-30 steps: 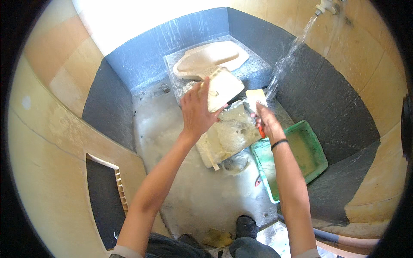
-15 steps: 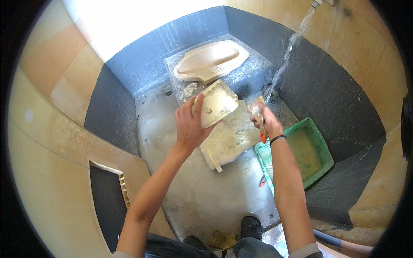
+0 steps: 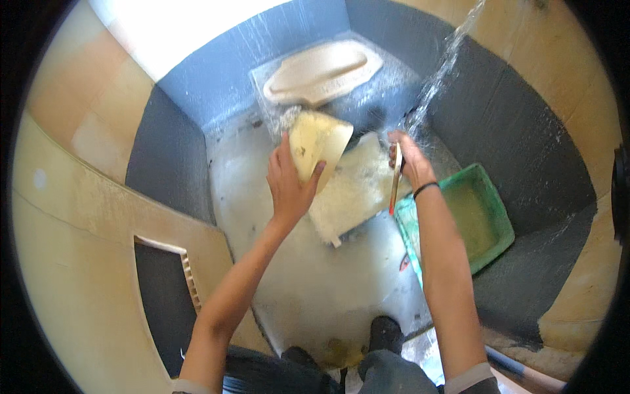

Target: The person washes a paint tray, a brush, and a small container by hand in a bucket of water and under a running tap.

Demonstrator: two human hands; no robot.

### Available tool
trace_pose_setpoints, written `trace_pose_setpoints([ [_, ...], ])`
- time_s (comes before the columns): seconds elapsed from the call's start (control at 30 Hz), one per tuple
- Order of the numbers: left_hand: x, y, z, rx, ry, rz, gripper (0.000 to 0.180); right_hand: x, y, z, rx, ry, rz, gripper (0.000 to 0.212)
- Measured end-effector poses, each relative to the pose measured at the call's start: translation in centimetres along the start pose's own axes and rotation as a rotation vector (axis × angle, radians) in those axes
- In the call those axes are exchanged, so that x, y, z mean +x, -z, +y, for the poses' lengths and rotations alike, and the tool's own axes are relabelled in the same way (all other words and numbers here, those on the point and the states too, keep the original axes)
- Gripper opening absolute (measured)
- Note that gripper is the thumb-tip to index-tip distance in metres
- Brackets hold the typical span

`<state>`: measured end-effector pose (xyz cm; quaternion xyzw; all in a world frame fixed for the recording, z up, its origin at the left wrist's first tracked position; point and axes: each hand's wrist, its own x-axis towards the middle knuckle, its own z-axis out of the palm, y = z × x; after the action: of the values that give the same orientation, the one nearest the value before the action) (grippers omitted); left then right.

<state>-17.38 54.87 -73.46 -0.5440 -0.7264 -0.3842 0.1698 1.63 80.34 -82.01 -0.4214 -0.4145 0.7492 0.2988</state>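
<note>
**Left grip (image 3: 289, 187) on a pale yellow tub (image 3: 318, 139), right grip (image 3: 408, 157) round a slim tool (image 3: 396, 182)**

Taking twelve as straight ahead, I see the left grip pinching the tub between thumb and fingers, tilted and held clear of the floor (image 3: 302, 289). At three o'clock from the tub, the right grip is curled tight about the tool, whose orange end points down toward six; its other end is hidden from me by the hand. Water (image 3: 449, 59) streams in from one o'clock, coming down just past the right grip; whether it wets the fingers, I can't tell. At four o'clock from the tub, a cream sheet (image 3: 357, 190) lies spread over the wet floor. Toward five from the right grip sits a green basin (image 3: 503, 213), with a small red object (image 3: 404, 263) on the floor just beside it. Beyond the tub, at twelve, a beige squat pan (image 3: 321, 75) is set on a raised slab (image 3: 394, 85).
</note>
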Motion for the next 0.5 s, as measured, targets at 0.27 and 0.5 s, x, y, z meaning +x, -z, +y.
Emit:
trace_pose_setpoints([
  [0.27, -2.9, 0.1, -2.1, 0.053, 0.085, -0.072, 0.092, 1.0, 0.3, 1.0, 0.027, -0.012, 0.167, 0.036],
  [0.5, -0.6, 0.5, -1.2, -0.17, 0.146, -0.015, 0.091, 0.3, 1.8, 0.9, -0.088, -0.111, 0.015, 0.034],
])
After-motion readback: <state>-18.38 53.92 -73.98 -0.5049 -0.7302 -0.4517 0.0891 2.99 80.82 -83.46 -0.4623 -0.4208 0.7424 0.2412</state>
